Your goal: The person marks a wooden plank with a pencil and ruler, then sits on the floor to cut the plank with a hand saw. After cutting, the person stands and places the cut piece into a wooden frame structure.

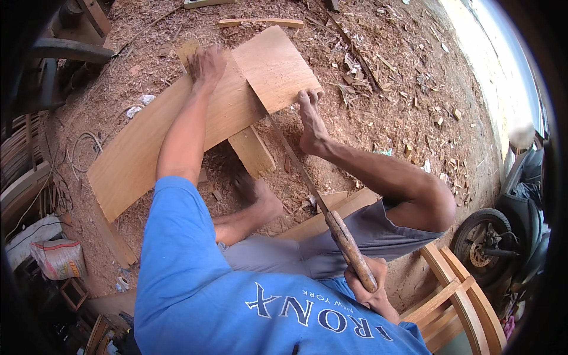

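Note:
A wide light-brown wooden board (154, 133) lies slanting across the ground in front of me. My left hand (207, 66) bears on its far edge, with the fingers curled over that edge. My right hand (368, 286), low and close to my body, is closed round the worn wooden handle of a handsaw (349, 245). The thin saw blade (296, 155) runs away from me into a cut across the board. Right of this cut is the board's end section (278, 68), with my bare right foot (312, 121) against its near corner. Beneath the board sits a short wood block (253, 152).
Sawdust and wood scraps (402, 77) cover the ground. A slatted wooden frame (458, 296) lies at the lower right, beside a parked motorbike's wheel (482, 239). At the left are a printed sack (58, 259) and a loose cable (86, 142). A wood strip (260, 23) lies beyond the board.

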`<state>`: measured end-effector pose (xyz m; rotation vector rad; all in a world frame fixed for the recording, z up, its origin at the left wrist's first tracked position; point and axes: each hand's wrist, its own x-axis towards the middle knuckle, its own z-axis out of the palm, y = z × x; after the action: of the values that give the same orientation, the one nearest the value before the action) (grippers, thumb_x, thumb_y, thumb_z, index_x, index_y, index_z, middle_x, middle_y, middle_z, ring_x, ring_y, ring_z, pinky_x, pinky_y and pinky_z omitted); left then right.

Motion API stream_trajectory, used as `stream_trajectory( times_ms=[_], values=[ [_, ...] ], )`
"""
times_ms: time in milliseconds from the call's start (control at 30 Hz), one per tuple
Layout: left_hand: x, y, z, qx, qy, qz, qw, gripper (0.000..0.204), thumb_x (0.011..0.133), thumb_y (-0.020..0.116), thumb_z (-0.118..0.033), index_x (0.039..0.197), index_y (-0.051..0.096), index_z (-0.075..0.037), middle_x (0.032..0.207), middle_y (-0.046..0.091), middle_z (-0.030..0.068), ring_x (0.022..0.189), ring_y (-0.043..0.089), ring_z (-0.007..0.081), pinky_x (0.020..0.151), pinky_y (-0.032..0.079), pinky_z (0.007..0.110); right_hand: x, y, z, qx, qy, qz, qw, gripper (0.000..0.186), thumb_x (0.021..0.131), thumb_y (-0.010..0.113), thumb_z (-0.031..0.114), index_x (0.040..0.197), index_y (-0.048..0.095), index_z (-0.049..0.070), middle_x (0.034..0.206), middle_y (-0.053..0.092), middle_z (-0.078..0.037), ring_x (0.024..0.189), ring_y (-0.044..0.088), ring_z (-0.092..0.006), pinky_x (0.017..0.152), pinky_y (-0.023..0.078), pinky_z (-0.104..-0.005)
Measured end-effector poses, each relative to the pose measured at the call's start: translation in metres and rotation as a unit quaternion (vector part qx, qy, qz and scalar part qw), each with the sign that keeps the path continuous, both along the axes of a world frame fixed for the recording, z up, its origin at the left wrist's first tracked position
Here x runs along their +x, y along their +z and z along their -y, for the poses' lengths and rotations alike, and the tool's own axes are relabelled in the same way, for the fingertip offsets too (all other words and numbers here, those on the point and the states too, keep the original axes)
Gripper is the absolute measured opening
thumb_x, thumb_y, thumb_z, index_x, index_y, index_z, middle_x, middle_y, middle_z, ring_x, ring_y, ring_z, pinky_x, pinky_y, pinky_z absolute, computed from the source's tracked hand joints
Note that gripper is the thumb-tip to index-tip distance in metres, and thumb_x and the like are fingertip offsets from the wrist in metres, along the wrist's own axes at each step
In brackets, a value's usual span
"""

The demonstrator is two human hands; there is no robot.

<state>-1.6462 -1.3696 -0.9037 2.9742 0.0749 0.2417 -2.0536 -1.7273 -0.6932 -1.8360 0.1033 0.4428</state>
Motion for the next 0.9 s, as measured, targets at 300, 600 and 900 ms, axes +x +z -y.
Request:
stream_trajectory(
  times_ms=[300,600,900],
  values=[
    [-0.001,0.009,0.004,-0.007,-0.005,0.022,1.0,0.036,0.097,0.044,-0.031,0.103,0.07,-0.008,0.102,0.067,0.0207,0.102,0.057,0.0334,0.094,0.037,0.045,0.071,-0.108,-0.053,0.026,-0.039,0.009,0.999,0.01,0.075,0.059,0.009,0.071,0.056,0.001,0.055,0.05,-0.006,0.05,0.048,-0.0125,0.05,0.041,-0.0319],
    [-0.002,0.0,0.002,-0.018,0.015,0.021,0.999,0.036,0.098,0.042,-0.032,0.099,0.07,-0.008,0.097,0.068,0.0192,0.103,0.058,0.0331,0.096,0.037,0.047,0.02,-0.084,-0.019,0.029,-0.105,0.067,0.992,0.005,0.074,0.06,0.003,0.074,0.055,0.001,0.054,0.048,-0.003,0.046,0.046,-0.0105,0.046,0.039,-0.0279],
    [-0.01,0.047,-0.037,-0.159,-0.063,0.182,0.968,0.04,0.099,0.039,-0.031,0.086,0.063,-0.002,0.078,0.064,0.0238,0.074,0.06,0.0451,0.068,0.046,0.051,0.164,-0.166,-0.089,-0.235,0.119,0.191,0.946,0.03,0.071,0.065,0.019,0.091,0.053,0.0,0.074,0.062,-0.021,0.074,0.063,-0.0408,0.07,0.05,-0.0477]
  ],
)
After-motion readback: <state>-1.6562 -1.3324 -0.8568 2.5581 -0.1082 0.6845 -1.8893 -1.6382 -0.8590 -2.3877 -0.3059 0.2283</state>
